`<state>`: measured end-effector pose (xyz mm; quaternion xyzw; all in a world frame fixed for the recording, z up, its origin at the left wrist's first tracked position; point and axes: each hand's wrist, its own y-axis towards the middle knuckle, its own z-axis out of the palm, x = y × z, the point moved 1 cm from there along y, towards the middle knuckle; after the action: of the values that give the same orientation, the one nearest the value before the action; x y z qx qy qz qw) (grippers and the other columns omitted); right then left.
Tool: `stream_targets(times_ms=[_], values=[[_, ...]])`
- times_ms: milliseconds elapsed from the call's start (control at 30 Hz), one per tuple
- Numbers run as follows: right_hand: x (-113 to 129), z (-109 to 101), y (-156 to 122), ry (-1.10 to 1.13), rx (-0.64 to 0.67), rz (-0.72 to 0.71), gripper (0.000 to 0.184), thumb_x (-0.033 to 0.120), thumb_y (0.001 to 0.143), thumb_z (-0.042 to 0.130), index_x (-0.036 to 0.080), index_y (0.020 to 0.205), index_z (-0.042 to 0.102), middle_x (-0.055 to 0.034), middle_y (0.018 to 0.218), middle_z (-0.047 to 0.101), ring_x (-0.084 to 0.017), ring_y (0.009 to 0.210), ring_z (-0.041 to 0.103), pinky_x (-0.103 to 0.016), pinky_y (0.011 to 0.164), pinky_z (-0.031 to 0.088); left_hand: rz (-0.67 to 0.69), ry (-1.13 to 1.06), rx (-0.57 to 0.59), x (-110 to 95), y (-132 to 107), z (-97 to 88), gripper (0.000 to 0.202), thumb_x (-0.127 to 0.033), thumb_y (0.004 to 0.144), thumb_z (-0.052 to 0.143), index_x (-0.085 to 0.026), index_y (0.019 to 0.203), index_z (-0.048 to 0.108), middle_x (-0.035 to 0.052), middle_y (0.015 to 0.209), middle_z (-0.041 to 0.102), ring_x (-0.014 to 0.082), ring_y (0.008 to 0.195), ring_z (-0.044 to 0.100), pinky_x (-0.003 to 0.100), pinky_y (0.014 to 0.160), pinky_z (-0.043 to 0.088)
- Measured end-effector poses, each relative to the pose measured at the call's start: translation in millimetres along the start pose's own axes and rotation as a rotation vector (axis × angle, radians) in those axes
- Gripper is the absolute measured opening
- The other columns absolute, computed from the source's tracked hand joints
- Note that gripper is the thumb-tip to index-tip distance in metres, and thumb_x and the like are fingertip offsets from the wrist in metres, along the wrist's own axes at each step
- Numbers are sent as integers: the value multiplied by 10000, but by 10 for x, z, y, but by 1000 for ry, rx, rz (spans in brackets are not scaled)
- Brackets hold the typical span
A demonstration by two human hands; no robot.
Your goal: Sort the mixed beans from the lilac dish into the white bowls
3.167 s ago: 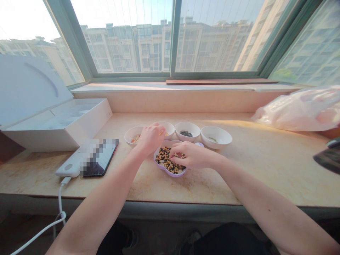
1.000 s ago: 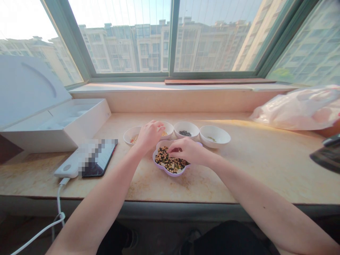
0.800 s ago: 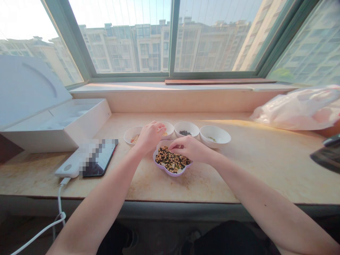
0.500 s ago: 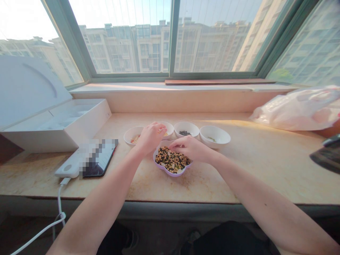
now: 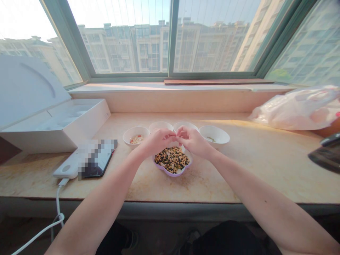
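A purple-rimmed scalloped bowl (image 5: 174, 174) holds mixed beans (image 5: 172, 159), yellow, black and green, with some pale peanuts among them. Above its far edge my left hand (image 5: 160, 141) and my right hand (image 5: 191, 141) meet at the fingertips. Both hands are closed in a pinch; whatever lies between the fingers is too small to make out. Behind them stand several small white bowls in a row. The leftmost bowl (image 5: 127, 136) contains peanuts (image 5: 136, 139), and the rightmost bowl (image 5: 221, 136) has a few green beans (image 5: 211, 139). My hands hide the insides of the two middle bowls.
At left are an open white box (image 5: 87, 122), a white power bank (image 5: 70, 164) with a cable (image 5: 57, 202), and a phone (image 5: 102, 164). A plastic bag (image 5: 294, 109) and a dark object (image 5: 325, 156) lie at right. The window (image 5: 170, 42) rises behind the counter (image 5: 255, 166).
My left hand has come right, away from the second white bowl, toward my right hand. My right hand has lifted off the mixed beans, and the fingertips now meet.
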<state>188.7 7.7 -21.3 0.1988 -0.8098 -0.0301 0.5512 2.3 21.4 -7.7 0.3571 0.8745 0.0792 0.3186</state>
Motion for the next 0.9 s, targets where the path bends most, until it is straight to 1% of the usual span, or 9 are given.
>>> stream_targets(times_ms=[100, 200, 267, 333, 400, 467, 567, 767, 900], values=[[0, -13, 12, 60, -36, 64, 283, 399, 818, 743, 210, 867, 538, 13, 681, 660, -146, 578, 624, -259, 529, 477, 16, -25, -39, -8, 9, 41, 197, -229, 983, 605, -199, 965, 799, 36, 887, 767, 163, 809, 683, 289, 795, 524], [11, -4, 10, 109, -41, 111, 290, 407, 823, 739, 212, 897, 537, 21, 633, 655, -140, 532, 605, -239, 478, 455, -5, -53, -91, 15, 24, 50, 158, -206, 956, 640, -194, 913, 792, 25, 868, 770, 157, 801, 685, 283, 801, 516], [20, 9, 0, 85, -55, 106, 220, 370, 861, 691, 206, 945, 571, -12, 709, 709, -149, 554, 631, -246, 474, 468, -21, -46, -109, 39, 33, 30, 182, -204, 960, 619, -194, 883, 784, 24, 890, 780, 161, 826, 691, 281, 811, 508], [34, 31, -18, -53, -50, 48, 116, 295, 888, 642, 194, 947, 639, -51, 826, 758, -168, 639, 681, -275, 543, 520, -57, -13, -145, 76, 44, -6, 216, -207, 971, 585, -189, 871, 776, 32, 916, 787, 172, 856, 696, 283, 818, 502], [51, 69, -45, -270, 17, -34, 102, 210, 890, 621, 189, 918, 717, -64, 881, 782, -197, 753, 721, -316, 680, 565, -117, 38, -204, 124, 57, -43, 245, -207, 983, 549, -184, 888, 774, 45, 931, 792, 188, 878, 700, 293, 829, 497], [65, 121, -74, -454, 135, -126, 186, 143, 890, 606, 190, 953, 775, -72, 957, 803, -230, 893, 743, -351, 832, 569, -176, 96, -244, 173, 70, -69, 270, -214, 992, 525, -184, 899, 776, 58, 939, 795, 204, 889, 702, 306, 843, 494], [74, 197, -104, -602, 325, -243, 278, 107, 909, 580, 183, 1057, 802, -94, 1154, 791, -265, 1050, 733, -383, 959, 541, -261, 169, -244, 227, 89, -88, 272, -216, 982, 528, -192, 895, 784, 69, 952, 797, 219, 896, 704, 313, 859, 494], [96, 225, -80, -670, 448, -246, 264, 139, 940, 589, 200, 1028, 831, -76, 1162, 786, -253, 1041, 729, -364, 959, 531, -370, 333, -212, 261, 109, -121, 195, -244, 950, 592, -200, 955, 782, 81, 1058, 782, 239, 979, 697, 327, 915, 496], [131, 222, -79, -627, 472, -196, 294, 55, 870, 600, 203, 976, 831, -56, 1121, 795, -230, 1003, 734, -329, 924, 532, -379, 366, -209, 266, 96, -128, 259, -222, 986, 519, -192, 1029, 773, 94, 1091, 760, 234, 999, 689, 334, 926, 498]])
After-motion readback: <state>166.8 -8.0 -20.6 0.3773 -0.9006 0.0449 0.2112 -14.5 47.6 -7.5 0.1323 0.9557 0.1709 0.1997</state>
